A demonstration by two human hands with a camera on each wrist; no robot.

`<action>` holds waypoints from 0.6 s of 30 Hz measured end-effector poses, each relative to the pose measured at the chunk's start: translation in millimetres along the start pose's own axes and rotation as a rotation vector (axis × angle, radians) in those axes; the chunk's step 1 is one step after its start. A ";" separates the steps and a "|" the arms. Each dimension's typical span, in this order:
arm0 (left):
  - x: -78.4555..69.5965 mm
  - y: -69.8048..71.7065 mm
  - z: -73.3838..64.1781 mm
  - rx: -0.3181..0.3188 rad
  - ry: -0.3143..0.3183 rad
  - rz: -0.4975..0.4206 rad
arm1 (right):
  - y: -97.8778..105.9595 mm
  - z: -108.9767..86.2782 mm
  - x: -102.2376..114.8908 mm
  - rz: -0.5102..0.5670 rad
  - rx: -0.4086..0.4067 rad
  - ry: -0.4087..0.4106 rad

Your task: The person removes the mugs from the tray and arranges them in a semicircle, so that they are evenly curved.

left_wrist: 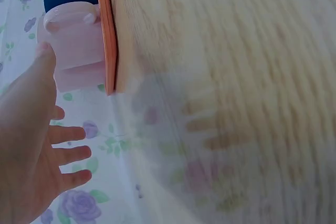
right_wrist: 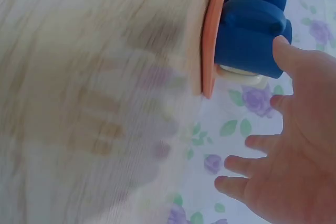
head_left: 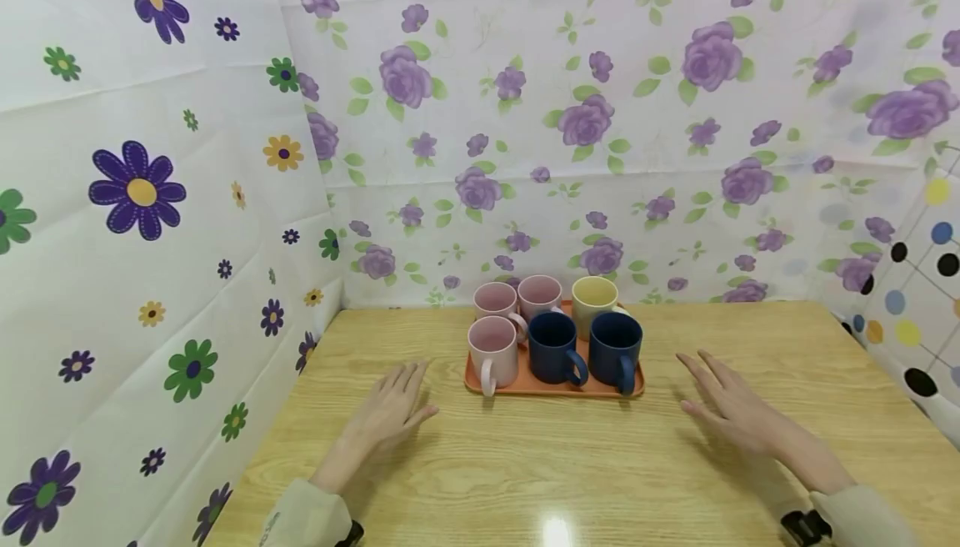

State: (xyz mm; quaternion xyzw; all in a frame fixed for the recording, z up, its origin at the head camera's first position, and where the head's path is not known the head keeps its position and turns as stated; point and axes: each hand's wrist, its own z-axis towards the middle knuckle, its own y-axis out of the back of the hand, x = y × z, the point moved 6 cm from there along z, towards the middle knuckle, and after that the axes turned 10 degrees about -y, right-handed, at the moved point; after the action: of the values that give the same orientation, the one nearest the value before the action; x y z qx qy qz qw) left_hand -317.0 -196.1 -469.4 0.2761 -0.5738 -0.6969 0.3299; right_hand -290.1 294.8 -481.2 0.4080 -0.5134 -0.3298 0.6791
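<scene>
Left hand (head_left: pixel 393 414) flat and relaxed, fingers straight, holding nothing, just left of the orange tray (head_left: pixel 555 387). Tray sits mid-table (head_left: pixel 525 464) with 6 mugs: 3 pink (head_left: pixel 493 353), 2 dark blue (head_left: pixel 557 348), 1 yellow (head_left: pixel 594 300). Right hand (head_left: pixel 731 405) spread, empty, just right of the tray. Wrist views blurred; hands seem clear of the tray.
</scene>
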 end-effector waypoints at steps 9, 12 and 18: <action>2.8 -11.4 3.6 0.015 -0.005 -0.118 | -4.1 2.6 7.4 0.102 0.053 -0.011; 3.3 -16.7 4.1 0.033 0.029 -0.251 | -4.7 4.3 9.6 0.141 0.047 -0.036; -1.0 -23.1 8.6 0.055 0.093 -0.445 | -0.7 11.8 15.5 0.247 -0.031 -0.090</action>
State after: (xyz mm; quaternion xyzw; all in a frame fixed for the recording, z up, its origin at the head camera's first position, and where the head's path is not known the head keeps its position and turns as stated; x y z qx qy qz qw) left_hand -326.2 -187.2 -490.5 0.4363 -0.5017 -0.7233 0.1866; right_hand -297.6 278.5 -473.6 0.3159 -0.5845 -0.2697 0.6970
